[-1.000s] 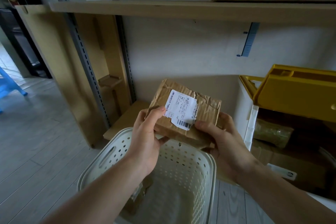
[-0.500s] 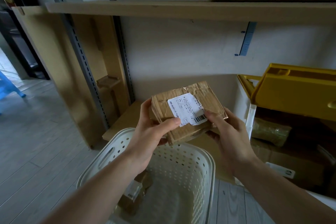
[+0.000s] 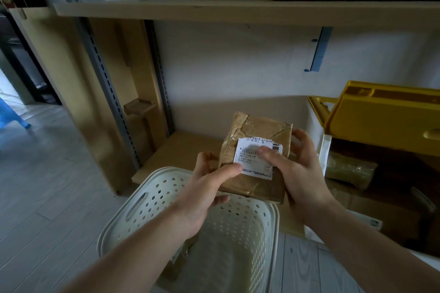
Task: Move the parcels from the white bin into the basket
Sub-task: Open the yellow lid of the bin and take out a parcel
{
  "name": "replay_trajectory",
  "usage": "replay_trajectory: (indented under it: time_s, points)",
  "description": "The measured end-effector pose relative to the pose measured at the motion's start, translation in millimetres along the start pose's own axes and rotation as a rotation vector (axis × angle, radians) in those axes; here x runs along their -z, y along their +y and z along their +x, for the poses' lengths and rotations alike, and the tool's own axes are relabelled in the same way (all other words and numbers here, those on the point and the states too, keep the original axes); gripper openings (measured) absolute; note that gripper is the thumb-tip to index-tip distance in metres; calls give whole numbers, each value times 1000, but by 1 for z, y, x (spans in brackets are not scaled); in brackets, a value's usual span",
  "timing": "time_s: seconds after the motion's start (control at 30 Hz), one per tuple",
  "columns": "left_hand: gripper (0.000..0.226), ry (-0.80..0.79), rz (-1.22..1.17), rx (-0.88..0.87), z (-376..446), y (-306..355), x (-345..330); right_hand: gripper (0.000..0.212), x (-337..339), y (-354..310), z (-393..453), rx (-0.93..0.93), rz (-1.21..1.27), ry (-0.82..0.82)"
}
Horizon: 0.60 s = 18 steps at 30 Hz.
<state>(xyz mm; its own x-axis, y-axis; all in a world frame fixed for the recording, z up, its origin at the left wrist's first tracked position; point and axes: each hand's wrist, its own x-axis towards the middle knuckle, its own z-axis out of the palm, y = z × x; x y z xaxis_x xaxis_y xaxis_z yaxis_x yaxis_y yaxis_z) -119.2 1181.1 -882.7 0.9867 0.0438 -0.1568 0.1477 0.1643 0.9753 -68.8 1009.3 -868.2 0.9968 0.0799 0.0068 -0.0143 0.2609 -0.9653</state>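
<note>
Head view shows our big white basket (image 3: 269, 240) low in the middle, right under our hands so a parcel can drop in. The white bin (image 3: 325, 150) with its yellow lid (image 3: 385, 116) up sits at the right, with more parcels inside. We hold the brown parcel (image 3: 256, 150) just above the basket's far rim. Our left hand (image 3: 204, 188) and right hand (image 3: 300, 173) wrap round its sides, thumbs pressing the white label (image 3: 254, 162), to keep it steady.

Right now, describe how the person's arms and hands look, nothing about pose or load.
Both forearms are bare as far as the frame shows, with no sleeves. The left hand and right hand wear no gloves; no rings, watch or bracelet show.
</note>
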Motion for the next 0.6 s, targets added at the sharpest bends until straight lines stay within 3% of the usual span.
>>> replay_trajectory:
  time_s: [0.07, 0.13, 0.23, 0.3, 0.4, 0.6]
  points:
    - [67, -88, 50, -28, 0, 2, 1, 65, 2, -1, 2, 3, -48, -13]
    - [78, -148, 121, -74, -2, 2, -1, 81, 3, -1, 3, 19, -146, -16]
    - [81, -130, 196, -150, -3, -1, -7, 94, 3, -1, 2, 37, -212, -10]
    - [70, -100, 173, -160, -1, 0, -9, 84, 5, 1, 1, 33, -162, -30]
    - [57, -40, 127, -138, -1, 4, -12, 54, 4, 1, 0, 17, -126, -75]
    - [32, 92, 30, -95, -6, 8, -21, 29, -3, 4, 1, 113, -249, -44]
